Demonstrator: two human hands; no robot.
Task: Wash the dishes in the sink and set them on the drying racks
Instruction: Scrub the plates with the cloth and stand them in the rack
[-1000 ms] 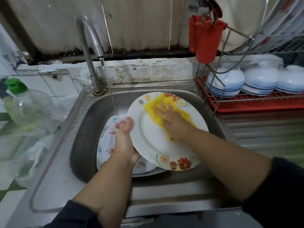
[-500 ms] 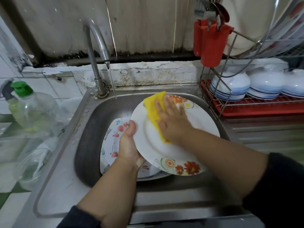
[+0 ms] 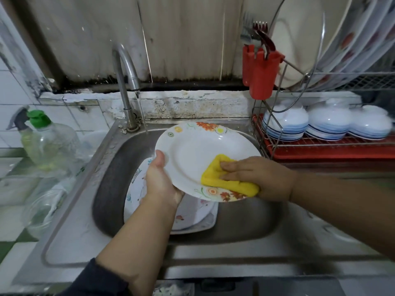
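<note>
Over the steel sink [image 3: 111, 167], left hand [image 3: 159, 180] gripped the floral plate [image 3: 198, 152] by its left rim, thumb on the face, plate tilted above the basin. Right hand [image 3: 263, 178] pressed a yellow sponge [image 3: 226, 180] flat against the plate's lower right part, fingers mostly straight on top of it, thumb hidden. More patterned plates [image 3: 192, 216] lay stacked in the basin under the held one. Faucet [image 3: 126, 82] stood at the back rim, thin water stream running down just left of the plate. Sink deck was scuffed steel, wet-looking; ribbed drainboard on the right, blurred. Behind it sat a chipped, stained concrete ledge [image 3: 181, 101] and a grimy panelled wall with dark mould along the bottom. White tiles on the left. Soap bottle [image 3: 49, 144] with green cap stood left of the sink, a spray bottle just behind it. Wire drying rack [image 3: 277, 133] on the right held upturned blue-striped bowls [image 3: 327, 122] over a red tray, plates upright on the upper tier, and a red cutlery holder [image 3: 260, 73] with forks.
</note>
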